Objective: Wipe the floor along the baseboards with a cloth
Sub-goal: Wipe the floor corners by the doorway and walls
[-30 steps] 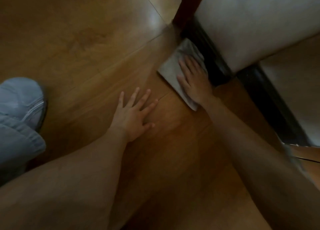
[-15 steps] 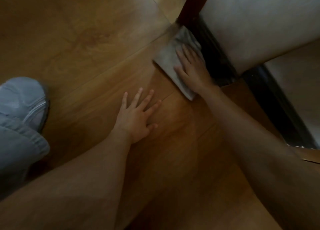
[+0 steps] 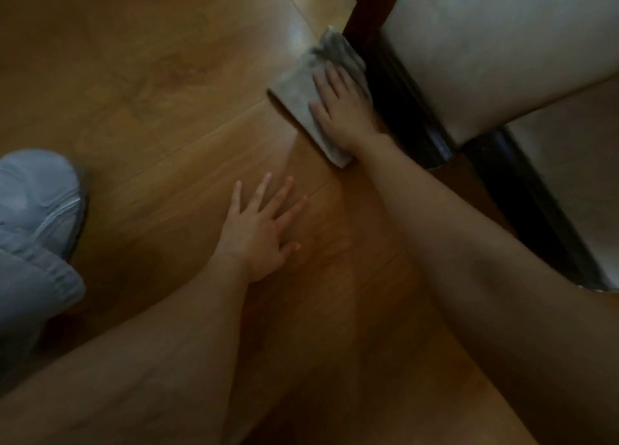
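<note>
A person's right hand (image 3: 345,109) presses flat on a grey cloth (image 3: 301,89) spread on the wooden floor (image 3: 150,92), right against the dark baseboard (image 3: 402,99) at the foot of a pale wall (image 3: 485,52). The fingers (image 3: 331,76) lie straight and slightly spread on top of the cloth, not curled round it; the cloth lies under the palm and fingers and shows beyond them on the left side and past the fingertips, where its far end is bunched against a reddish-brown post (image 3: 368,5) at the wall's corner. Its near corner shows just below the wrist. The left hand (image 3: 258,230) rests palm down on the bare floor, near the cloth but apart from it, fingers released and fanned out, holding nothing. Both bare forearms reach in from the bottom of the view. At the left edge sits a grey shoe (image 3: 40,196) with a grey trouser leg (image 3: 30,294) over it, well apart from the cloth. The scene is dim.
</note>
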